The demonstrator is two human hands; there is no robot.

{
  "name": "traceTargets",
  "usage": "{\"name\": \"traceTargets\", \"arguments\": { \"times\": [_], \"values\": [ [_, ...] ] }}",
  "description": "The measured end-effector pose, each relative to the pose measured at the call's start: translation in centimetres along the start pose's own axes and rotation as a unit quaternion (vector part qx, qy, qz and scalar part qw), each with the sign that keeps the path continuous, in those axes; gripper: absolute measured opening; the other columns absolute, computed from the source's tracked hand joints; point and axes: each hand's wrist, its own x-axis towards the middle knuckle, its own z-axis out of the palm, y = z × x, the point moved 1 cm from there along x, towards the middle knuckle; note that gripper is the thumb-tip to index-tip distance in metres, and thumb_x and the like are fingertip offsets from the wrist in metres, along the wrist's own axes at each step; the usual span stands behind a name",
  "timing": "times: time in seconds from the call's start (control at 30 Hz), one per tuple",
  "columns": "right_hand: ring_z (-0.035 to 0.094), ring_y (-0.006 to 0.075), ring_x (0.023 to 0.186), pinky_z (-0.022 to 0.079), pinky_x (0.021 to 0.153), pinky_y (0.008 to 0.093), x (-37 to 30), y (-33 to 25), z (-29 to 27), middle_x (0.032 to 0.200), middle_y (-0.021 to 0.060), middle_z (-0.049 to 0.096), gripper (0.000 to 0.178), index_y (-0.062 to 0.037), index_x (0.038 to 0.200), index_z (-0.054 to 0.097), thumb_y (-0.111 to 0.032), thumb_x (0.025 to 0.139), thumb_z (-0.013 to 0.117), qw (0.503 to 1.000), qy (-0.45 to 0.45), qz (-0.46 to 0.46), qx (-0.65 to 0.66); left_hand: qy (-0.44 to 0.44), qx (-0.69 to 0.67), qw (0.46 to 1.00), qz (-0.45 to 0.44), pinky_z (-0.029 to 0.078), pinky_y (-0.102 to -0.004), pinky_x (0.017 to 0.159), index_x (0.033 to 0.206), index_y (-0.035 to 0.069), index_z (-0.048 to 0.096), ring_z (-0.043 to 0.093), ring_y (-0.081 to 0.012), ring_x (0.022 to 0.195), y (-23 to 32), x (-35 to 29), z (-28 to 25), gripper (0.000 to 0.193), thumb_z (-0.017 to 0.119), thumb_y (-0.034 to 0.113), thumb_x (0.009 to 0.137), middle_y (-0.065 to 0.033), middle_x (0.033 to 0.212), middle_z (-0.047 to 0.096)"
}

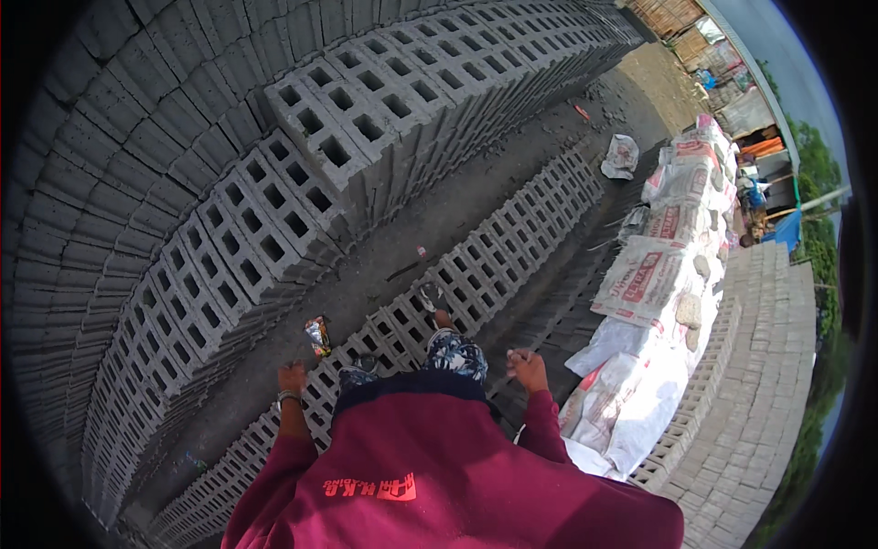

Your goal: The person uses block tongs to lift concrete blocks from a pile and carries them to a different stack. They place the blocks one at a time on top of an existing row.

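My left hand (291,376) hangs low at my side, fingers loosely curled and nothing visible in it; a band circles its wrist. My right hand (528,371) is held out at my other side, its fingers folded into a loose fist with nothing seen in it. Neither hand touches a block. Under my feet runs a low row of grey hollow concrete blocks (489,263), and one shoe (432,296) stands on it. Nearest my left hand, beyond a strip of ground, rises a taller stack of hollow blocks (240,231).
A still higher block stack (395,91) continues ahead on the left. White sacks with red print (640,274) cover a pile on the right, with stones (688,311) on top. A crumpled wrapper (317,336) and a loose sack (620,156) lie on the ground. More blocks (759,366) stand far right.
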Motion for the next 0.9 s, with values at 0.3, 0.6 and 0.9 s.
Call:
{"name": "traceTargets", "arguments": {
  "times": [0.3, 0.6, 0.9],
  "values": [
    [0.067, 0.0146, 0.069, 0.051, 0.055, 0.0272, 24.6, -14.7, -7.4, 0.084, 0.0081, 0.069, 0.032, 0.0031, 0.113, 0.065, -0.023, 0.094, 0.06, 0.972, -0.166, -0.086, -0.146, 0.144, -0.281, 0.945, -0.085, 0.038, -0.0268, 0.043, 0.102, 0.006, 0.065, 0.052, -0.0108, 0.052, -3.0, -15.6, 6.0, 0.03, 0.06, 0.033, 0.093, 0.0016, 0.071, 0.056],
    [0.063, 0.0143, 0.068, 0.055, 0.06, 0.0293, 32.9, -21.3, 2.6, 0.083, 0.0077, 0.066, 0.026, 0.0029, 0.109, 0.067, -0.017, 0.094, 0.059, 0.91, -0.288, -0.137, -0.263, 0.214, -0.342, 0.883, -0.239, 0.036, -0.0256, 0.039, 0.108, 0.002, 0.063, 0.056, -0.0124, 0.053, -8.9, -29.5, 18.0, 0.031, 0.063, 0.031, 0.094, -0.0003, 0.072, 0.059],
    [0.063, 0.0125, 0.072, 0.052, 0.065, 0.0273, 19.8, -25.9, 22.4, 0.086, 0.0067, 0.068, 0.027, 0.0004, 0.108, 0.068, -0.02, 0.091, 0.065, 0.764, -0.455, -0.241, -0.388, 0.276, -0.457, 0.795, -0.288, 0.04, -0.0233, 0.046, 0.099, 0.008, 0.063, 0.061, -0.011, 0.064, -13.2, -31.0, 23.3, 0.025, 0.061, 0.033, 0.094, 0.0006, 0.079, 0.064]
  ]
}}
